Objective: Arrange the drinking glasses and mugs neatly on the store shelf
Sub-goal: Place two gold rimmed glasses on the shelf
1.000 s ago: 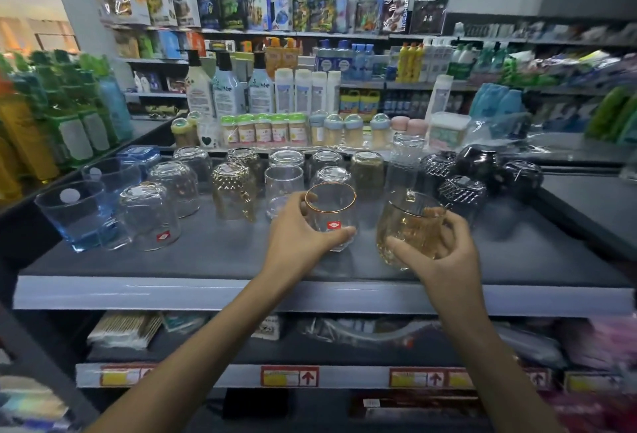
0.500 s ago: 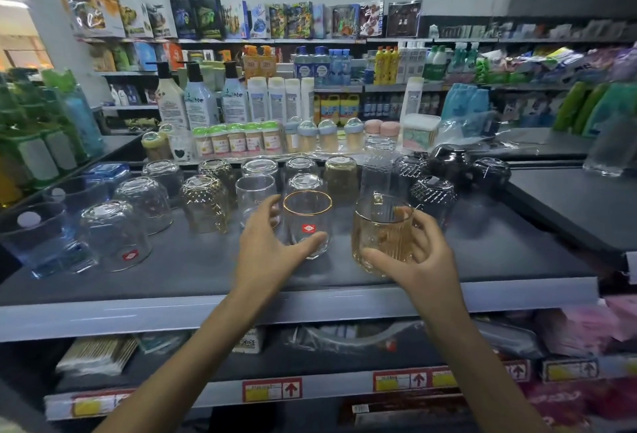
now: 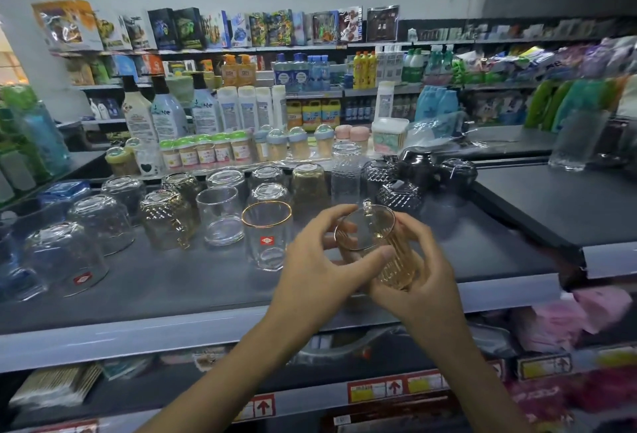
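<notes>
Both hands are on one piece here: the amber ribbed mug (image 3: 393,260) is held above the near right part of the shelf (image 3: 165,284), tipped over so its mouth faces left and towards the camera, with the handle poking up at the far side. The left hand (image 3: 310,274) has its grip clamped on the rim, thumb across the near edge and fingers curled round the far edge. The right hand (image 3: 427,284) cups the ribbed body from the right and from below, its grip wrapped tight round the mug. The mug looks clear of the shelf, though the hands hide its base.

Just left of the hands, the gold-rimmed glass (image 3: 267,236) stands upright, red label facing near. Beside it to the left is an upright clear tumbler (image 3: 219,217), then an upturned amber diamond-cut mug (image 3: 167,220). Further left sit upturned clear glasses (image 3: 69,256), one with a red label.

Behind, a far row of upturned glasses runs across, with a tall textured glass (image 3: 345,175) just beyond the hands. To the far right is a cluster of dark smoky glasses (image 3: 400,193), touching one another. Toiletry bottles (image 3: 241,110) line the shelving beyond
</notes>
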Tool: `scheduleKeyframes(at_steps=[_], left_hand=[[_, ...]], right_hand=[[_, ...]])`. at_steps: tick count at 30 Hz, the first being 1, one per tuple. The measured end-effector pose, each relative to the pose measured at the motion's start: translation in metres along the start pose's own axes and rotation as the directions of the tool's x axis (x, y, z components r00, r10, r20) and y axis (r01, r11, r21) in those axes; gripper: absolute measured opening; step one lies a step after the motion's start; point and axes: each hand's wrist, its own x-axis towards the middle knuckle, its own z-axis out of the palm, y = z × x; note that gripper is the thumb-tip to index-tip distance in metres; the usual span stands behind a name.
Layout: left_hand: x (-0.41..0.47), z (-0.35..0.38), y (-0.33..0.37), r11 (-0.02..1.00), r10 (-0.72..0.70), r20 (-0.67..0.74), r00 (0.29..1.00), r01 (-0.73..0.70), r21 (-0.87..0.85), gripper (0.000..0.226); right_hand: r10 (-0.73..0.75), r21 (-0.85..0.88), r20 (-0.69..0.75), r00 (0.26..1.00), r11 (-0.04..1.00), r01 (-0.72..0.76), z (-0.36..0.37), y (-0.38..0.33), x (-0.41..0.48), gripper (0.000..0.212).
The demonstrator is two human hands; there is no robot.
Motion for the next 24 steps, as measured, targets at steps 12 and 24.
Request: scheduleKeyframes(at_steps=[12,24], left_hand=[[0.06,0.023,0.001,0.962,0.047,-0.233,0.971,0.019,0.274,0.085],[-0.014,-0.017,0.023,0.98,0.044,-0.283,0.958,0.013,0.198,0.065]], right_hand=[[0.126,-0.183,0.04,0.991,0.976,-0.117,0.01,0.003,0.079,0.099],[0.087,-0.003,0.236,0.968,0.996,-0.089,0.019,-0.015,0.046,0.084]])
